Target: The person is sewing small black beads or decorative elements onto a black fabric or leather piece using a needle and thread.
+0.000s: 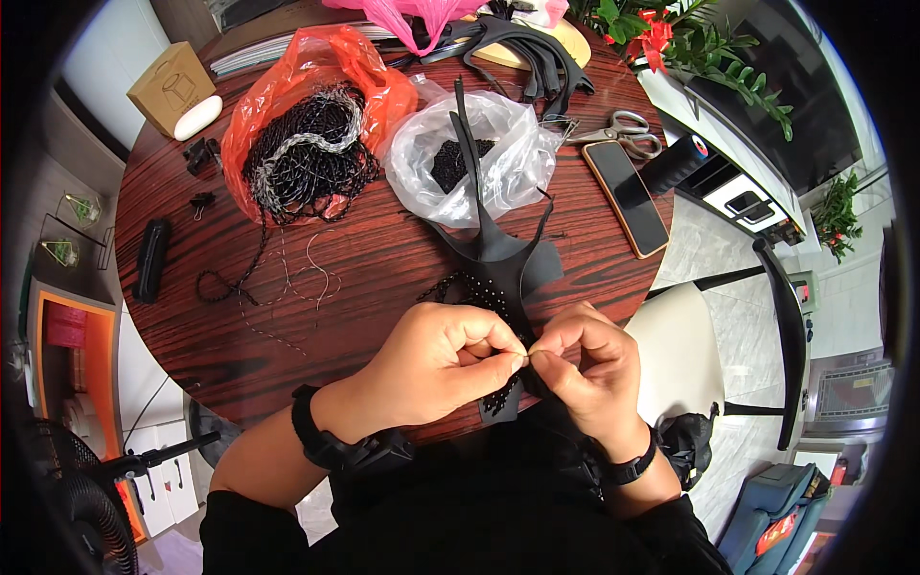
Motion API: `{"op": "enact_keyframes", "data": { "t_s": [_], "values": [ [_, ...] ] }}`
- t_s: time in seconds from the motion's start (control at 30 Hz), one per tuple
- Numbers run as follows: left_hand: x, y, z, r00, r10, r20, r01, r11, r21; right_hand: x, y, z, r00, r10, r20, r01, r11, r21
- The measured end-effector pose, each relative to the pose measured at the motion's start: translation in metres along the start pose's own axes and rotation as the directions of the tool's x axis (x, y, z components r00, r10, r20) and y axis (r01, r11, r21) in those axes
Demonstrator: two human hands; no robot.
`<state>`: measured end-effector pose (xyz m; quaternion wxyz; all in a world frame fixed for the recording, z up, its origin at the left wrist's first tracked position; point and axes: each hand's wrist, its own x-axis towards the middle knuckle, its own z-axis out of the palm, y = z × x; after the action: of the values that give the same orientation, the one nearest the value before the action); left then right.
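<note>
Beadwork in hand: my left hand [436,359] and right hand [585,359] pinch fingertips together over the black beaded piece [498,278] at the table's near edge [240,374] (thread too fine to see), next stitch wanting steady tension.

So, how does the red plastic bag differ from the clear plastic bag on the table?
The red plastic bag is opaque orange-red; the clear plastic bag is see-through whitish. The red one holds a big tangle of black and silvery bead strings, the clear one a small dark heap of beads. A black strap lies across the clear bag only. Both lie open and crumpled.
</note>
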<state>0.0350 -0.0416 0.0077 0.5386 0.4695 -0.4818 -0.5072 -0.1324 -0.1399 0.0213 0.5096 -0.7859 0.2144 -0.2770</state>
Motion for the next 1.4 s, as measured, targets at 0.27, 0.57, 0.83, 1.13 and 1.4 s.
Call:
{"op": "enact_keyframes", "data": {
  "t_s": [0.27,0.57,0.83,1.13,1.4],
  "values": [
    [0.004,0.004,-0.002,0.999,-0.039,0.016,0.040,0.996,-0.079,0.000,0.008,-0.007,0.989,0.141,-0.040,-0.125,0.954,0.271],
    [0.002,0.008,-0.002,0.995,-0.041,0.089,0.054,0.987,-0.150,0.022,0.027,-0.076,0.918,0.167,-0.359,-0.111,0.979,0.170],
    [0.007,0.009,-0.005,0.990,0.068,0.122,-0.064,0.997,-0.033,0.017,0.032,-0.083,0.960,0.279,0.013,-0.276,0.955,-0.109],
    [0.008,0.005,-0.007,0.995,-0.092,0.033,0.095,0.987,-0.128,-0.040,0.006,-0.089,0.894,0.385,0.229,-0.376,0.923,-0.084],
    [0.010,0.000,-0.006,0.989,-0.132,0.060,0.144,0.943,-0.301,-0.061,0.032,-0.040,0.987,-0.131,0.097,0.161,0.879,-0.448]
  ]
}}
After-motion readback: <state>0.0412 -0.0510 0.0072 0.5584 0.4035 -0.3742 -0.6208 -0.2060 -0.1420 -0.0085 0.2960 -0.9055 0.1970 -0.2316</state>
